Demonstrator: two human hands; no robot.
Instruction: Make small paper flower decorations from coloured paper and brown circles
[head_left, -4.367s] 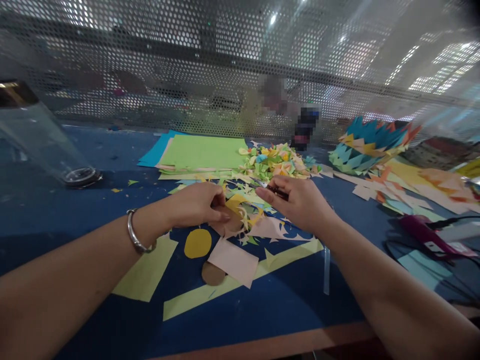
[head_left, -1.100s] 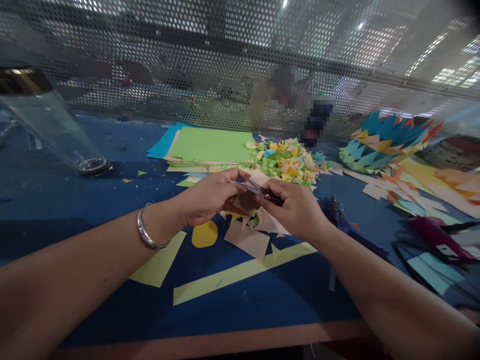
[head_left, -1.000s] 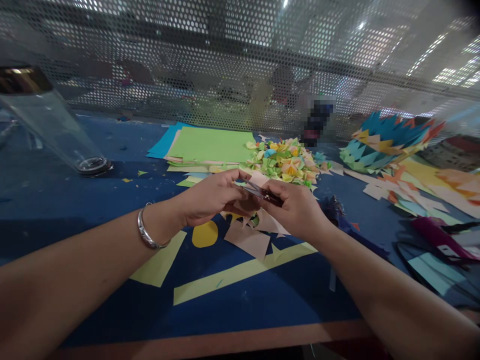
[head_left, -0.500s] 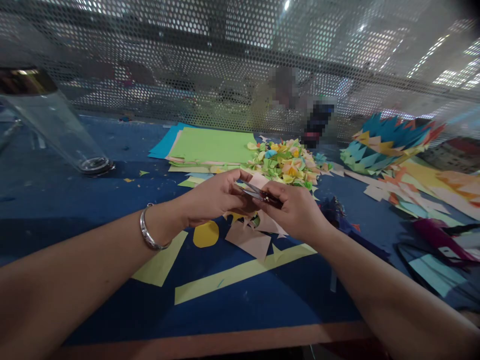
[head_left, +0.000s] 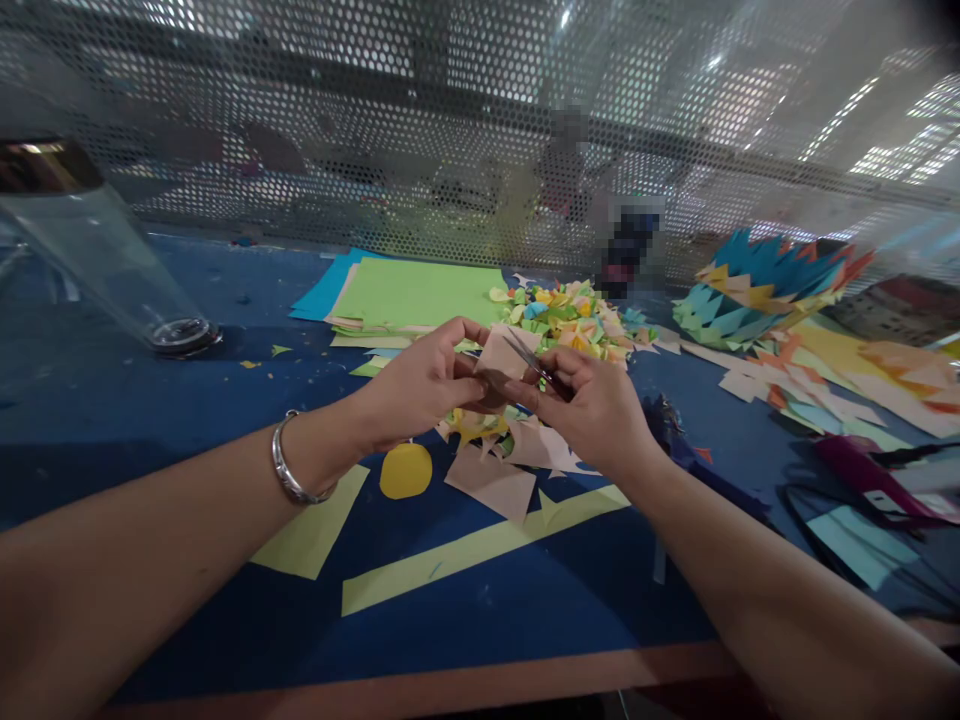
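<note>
Between the thumb and fingers of my left hand (head_left: 431, 380) is a small piece of pale pink paper (head_left: 499, 355). My right hand (head_left: 592, 400) is closed around a pair of scissors (head_left: 529, 355), whose blades point up and left across the pink paper. The scissors' handles are mostly hidden in my fingers. Below my hands lie pink paper scraps (head_left: 491, 482), a rounded yellow paper piece (head_left: 406, 471) and a long pale yellow strip (head_left: 465, 553). A yellow-green sheet (head_left: 319, 530) lies partly under my left forearm.
A stack of green sheets (head_left: 424, 290) and a pile of small cut paper pieces (head_left: 574, 315) lie behind my hands. At left stands a clear bottle (head_left: 112, 260). To the right are a zigzag-edged paper crown (head_left: 757, 290), paper offcuts and a magenta device (head_left: 862, 475) with a cable.
The scissors have swung so their blades now lie over the face of the pink paper. More of that paper shows above my left fingers. The view has shifted slightly.
</note>
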